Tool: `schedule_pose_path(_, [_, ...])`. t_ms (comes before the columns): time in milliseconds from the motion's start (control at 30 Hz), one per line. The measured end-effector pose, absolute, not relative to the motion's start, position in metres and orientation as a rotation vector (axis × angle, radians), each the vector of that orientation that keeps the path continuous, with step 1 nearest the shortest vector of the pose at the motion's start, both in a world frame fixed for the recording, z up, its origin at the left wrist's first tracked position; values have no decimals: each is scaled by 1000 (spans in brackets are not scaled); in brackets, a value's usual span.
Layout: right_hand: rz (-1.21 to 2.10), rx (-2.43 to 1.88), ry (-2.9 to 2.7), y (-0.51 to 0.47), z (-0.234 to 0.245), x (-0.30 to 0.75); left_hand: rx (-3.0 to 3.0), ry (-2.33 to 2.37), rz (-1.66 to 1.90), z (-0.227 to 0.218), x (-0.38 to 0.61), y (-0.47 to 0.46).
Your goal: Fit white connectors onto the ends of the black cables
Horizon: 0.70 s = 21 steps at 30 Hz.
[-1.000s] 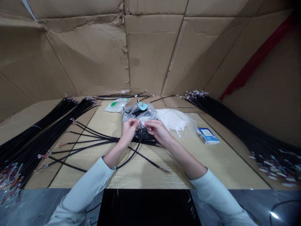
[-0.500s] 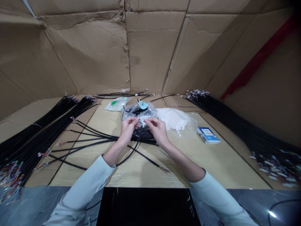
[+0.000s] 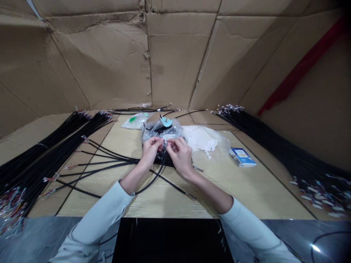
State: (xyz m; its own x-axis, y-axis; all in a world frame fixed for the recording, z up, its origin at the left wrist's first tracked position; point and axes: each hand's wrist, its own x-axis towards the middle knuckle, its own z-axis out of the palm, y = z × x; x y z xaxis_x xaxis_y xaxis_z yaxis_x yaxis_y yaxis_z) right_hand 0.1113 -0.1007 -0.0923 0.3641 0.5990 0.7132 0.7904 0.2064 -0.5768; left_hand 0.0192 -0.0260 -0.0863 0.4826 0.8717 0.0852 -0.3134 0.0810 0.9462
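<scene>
In the head view, a thin black cable (image 3: 159, 171) curves up from the table to a point between my two hands. Its tip carries small bared wires (image 3: 165, 143). My left hand (image 3: 150, 150) is closed in a pinch at this cable end. Beside it, my right hand (image 3: 180, 155) is pinched too, its fingertips right at the wires; whatever lies between them is too small to make out. Behind the hands is a clear plastic bag (image 3: 175, 128) with dark contents and a light blue piece (image 3: 166, 121) on top.
Several loose black cables (image 3: 109, 166) fan out to the left. Thick cable bundles (image 3: 55, 153) lie at the left, another bundle (image 3: 263, 142) at the right. White connectors (image 3: 210, 145) sit on a white bag (image 3: 196, 135), near a blue box (image 3: 242, 157). Cardboard (image 3: 175, 65) walls the back.
My right hand has moved left and slightly down, so its fingertips meet those of my left hand at the wires. My left hand has hardly moved.
</scene>
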Motion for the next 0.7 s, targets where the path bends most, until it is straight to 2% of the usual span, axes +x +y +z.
schedule_pose_path(700, [-245, -1528, -1360, -102, -92, 111, 917, 607, 825, -83, 18, -28])
